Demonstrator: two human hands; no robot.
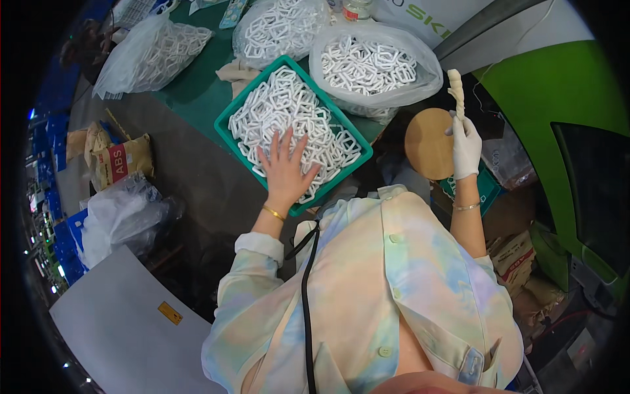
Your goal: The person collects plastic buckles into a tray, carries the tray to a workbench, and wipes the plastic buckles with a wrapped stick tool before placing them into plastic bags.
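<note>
My left hand (286, 172), bare and with a gold bracelet at the wrist, lies spread on a heap of white plastic rectangular links (279, 102). They fill a green basket (338, 120) in front of me. To the right, my right hand (466, 150) wears a white glove and is closed around a cream, twisted stick-like piece (457, 92), perhaps wrapped in cloth, pointing upward. Just left of that glove is a round wooden disc (426, 146), like a stool seat. What the gloved palm covers is hidden.
Clear plastic bags of similar links stand at the back: an open bag (371, 65), a middle bag (279, 29) and a left bag (157, 56). A green-and-grey machine (538, 85) rises at the right. Brown sacks (121, 161) and crumpled plastic (125, 213) lie left.
</note>
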